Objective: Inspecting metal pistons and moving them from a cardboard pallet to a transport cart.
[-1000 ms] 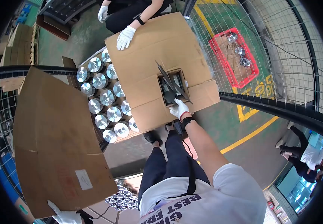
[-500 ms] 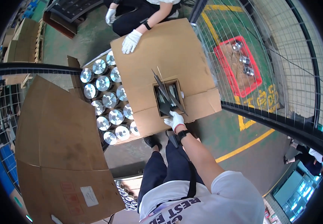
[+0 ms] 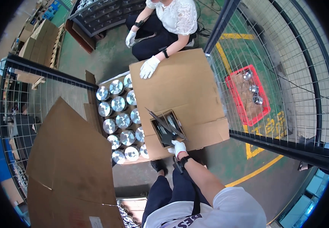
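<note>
My right hand point(image 3: 178, 147), in a white glove, is closed on the near edge of a small open cardboard box point(image 3: 156, 132). The box sits slightly turned on a large flat cardboard sheet point(image 3: 181, 83). Across its top lies a long, dark, thin-armed tool point(image 3: 168, 123), its kind unclear; other dark and pale items in the box are partly hidden. My left hand is out of view. On my left stands a big cardboard panel point(image 3: 71, 159), tilted upright. Shiny round metal parts point(image 3: 123, 120) stand in rows beside and partly under the sheet.
Across from me a crouching person point(image 3: 176, 19) rests one gloved hand point(image 3: 149, 67) on the sheet. Wire mesh fences point(image 3: 278, 87) flank both sides. A red crate point(image 3: 248, 123) with several metal parts is beyond the right fence. More metal parts point(image 3: 126, 216) lie low behind the panel.
My right hand and the small box have shifted left over the sheet, and the box has turned a little anticlockwise. The view has tilted up, showing more of the other person.
</note>
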Demonstrator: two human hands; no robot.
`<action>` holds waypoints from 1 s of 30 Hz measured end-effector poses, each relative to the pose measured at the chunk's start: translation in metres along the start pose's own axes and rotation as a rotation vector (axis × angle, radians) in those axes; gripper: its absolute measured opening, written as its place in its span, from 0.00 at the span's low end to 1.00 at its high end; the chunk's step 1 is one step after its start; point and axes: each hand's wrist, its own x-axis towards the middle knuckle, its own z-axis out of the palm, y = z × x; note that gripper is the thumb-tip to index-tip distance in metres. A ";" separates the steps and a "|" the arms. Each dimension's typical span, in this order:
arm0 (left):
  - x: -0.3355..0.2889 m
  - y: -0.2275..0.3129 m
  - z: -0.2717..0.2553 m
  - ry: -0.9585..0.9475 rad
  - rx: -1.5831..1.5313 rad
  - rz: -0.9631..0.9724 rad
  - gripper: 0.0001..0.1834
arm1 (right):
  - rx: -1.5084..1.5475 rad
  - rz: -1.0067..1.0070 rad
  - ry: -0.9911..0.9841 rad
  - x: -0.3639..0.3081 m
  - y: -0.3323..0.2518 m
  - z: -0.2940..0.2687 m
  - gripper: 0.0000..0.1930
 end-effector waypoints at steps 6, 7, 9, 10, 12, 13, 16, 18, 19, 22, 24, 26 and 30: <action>0.004 -0.008 -0.026 -0.336 -0.010 -0.350 0.29 | -0.074 -0.030 -0.088 0.016 0.010 0.053 0.17; 0.006 0.060 -0.045 -0.243 -0.467 -0.935 0.31 | -0.118 0.023 -0.137 0.009 0.030 0.085 0.17; 0.006 0.062 -0.038 -0.214 -0.422 -0.874 0.31 | -0.125 -0.015 -0.158 0.023 0.039 0.099 0.19; 0.003 0.062 -0.038 -0.168 -0.364 -0.815 0.31 | -0.140 0.006 -0.147 0.015 0.046 0.114 0.18; -0.001 0.060 -0.031 -0.102 -0.275 -0.688 0.32 | -0.141 0.006 -0.130 0.009 0.053 0.133 0.17; -0.003 0.060 -0.029 -0.068 -0.230 -0.623 0.32 | -0.149 0.009 -0.132 0.003 0.057 0.143 0.17; -0.011 0.061 -0.023 0.028 -0.101 -0.429 0.33 | -0.088 0.053 -0.192 -0.007 0.075 0.171 0.13; -0.006 0.064 -0.019 0.041 -0.129 -0.437 0.33 | -0.077 0.075 -0.165 0.000 0.086 0.187 0.14; -0.004 0.064 -0.016 0.053 -0.151 -0.441 0.34 | -0.063 0.102 -0.137 0.006 0.092 0.191 0.15; -0.001 0.065 -0.012 0.094 -0.212 -0.446 0.37 | -0.030 0.126 -0.116 0.017 0.109 0.203 0.16; 0.002 0.065 -0.010 0.122 -0.252 -0.445 0.39 | -0.031 0.126 -0.050 0.019 0.117 0.213 0.18; 0.003 0.065 -0.009 0.149 -0.286 -0.444 0.41 | -0.059 0.164 -0.077 0.009 0.127 0.220 0.21; 0.007 0.064 -0.006 0.185 -0.420 -0.430 0.45 | -0.041 0.285 -0.300 0.019 0.125 0.207 0.27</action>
